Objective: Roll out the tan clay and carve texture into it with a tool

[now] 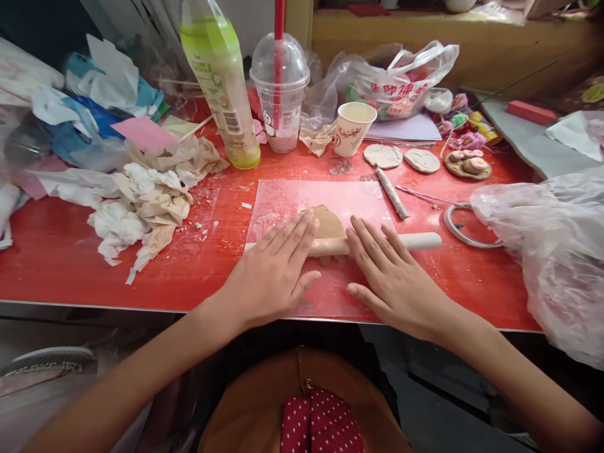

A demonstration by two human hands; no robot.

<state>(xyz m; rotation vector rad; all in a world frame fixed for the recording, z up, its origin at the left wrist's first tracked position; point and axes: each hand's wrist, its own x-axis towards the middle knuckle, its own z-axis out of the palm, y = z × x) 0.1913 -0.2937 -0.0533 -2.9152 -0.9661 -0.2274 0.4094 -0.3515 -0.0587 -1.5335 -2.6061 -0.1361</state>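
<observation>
A pale rolling pin [419, 241] lies crosswise over a flat piece of brown clay [329, 221] on a clear plastic sheet [278, 195]. My left hand [278, 267] rests flat on the pin's left part, fingers stretched out. On its right part lies my right hand [384, 270], palm down with the fingers extended. The clay shows mostly beyond the pin, between my hands, with a ragged strip on the near side. Behind the sheet are two grey clay discs, one [382, 156] left of the other [421, 160], and a grey stick-like tool [391, 192].
Crumpled tissues [146, 201] pile up at left. A green-labelled bottle [221, 88], a domed plastic cup [282, 94] and a paper cup [353, 129] stand behind. At right are a decorated clay piece [468, 163], a white ring [465, 234] and a plastic bag [557, 251].
</observation>
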